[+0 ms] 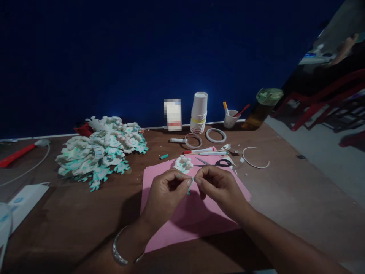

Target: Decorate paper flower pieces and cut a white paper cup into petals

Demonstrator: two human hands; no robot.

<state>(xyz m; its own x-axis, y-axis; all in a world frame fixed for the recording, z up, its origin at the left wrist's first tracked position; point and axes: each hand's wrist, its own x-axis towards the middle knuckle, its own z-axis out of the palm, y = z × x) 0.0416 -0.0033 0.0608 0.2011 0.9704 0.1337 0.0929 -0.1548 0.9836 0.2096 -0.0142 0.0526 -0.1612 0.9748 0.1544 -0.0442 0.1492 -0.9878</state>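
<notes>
Above a pink sheet of paper [182, 230], my left hand [167, 196] and my right hand [221, 186] meet fingertip to fingertip. Both are closed in a pinch on a small white and teal paper piece [189, 191], mostly hidden by the fingers. Just beyond them a white curled paper cutout [183, 163] rests on the pink sheet. Dark-handled scissors [224, 163] lie to its right with the blades apart. A red-capped marker [199, 150] and a teal-marked pen [212, 153] lie at the sheet's far edge.
To the left is a heap of teal-edged paper cutouts [99, 148], with a red-handled tool [19, 154] and a power strip [25, 203] farther out. Stacked paper cups [199, 112], tape rolls [216, 130], a pen cup [231, 119] and a jar [262, 106] stand along the back.
</notes>
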